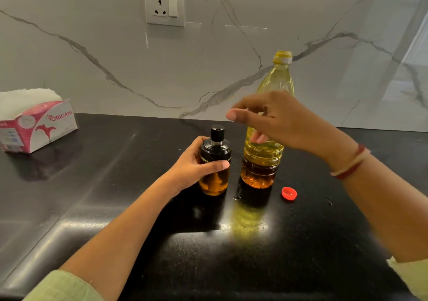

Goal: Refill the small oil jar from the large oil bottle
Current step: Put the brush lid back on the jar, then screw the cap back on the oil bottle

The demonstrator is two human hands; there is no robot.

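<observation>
A small glass oil jar [214, 180] with a black lid and spout stands on the black counter, partly filled with amber oil. My left hand [191, 166] wraps around its side and holds it upright. Just to its right stands the large clear plastic oil bottle [262, 159], uncapped and full of yellow oil. My right hand [275, 120] hovers in front of the bottle's middle, above and to the right of the jar's lid, fingers spread and holding nothing. The bottle's red cap [289, 193] lies upside down on the counter to the bottle's right.
A pink and white tissue box [39, 125] sits at the far left of the black counter [231, 254]. A marble wall with a power socket [164, 6] rises behind. A few small drops lie on the counter near the bottle's base.
</observation>
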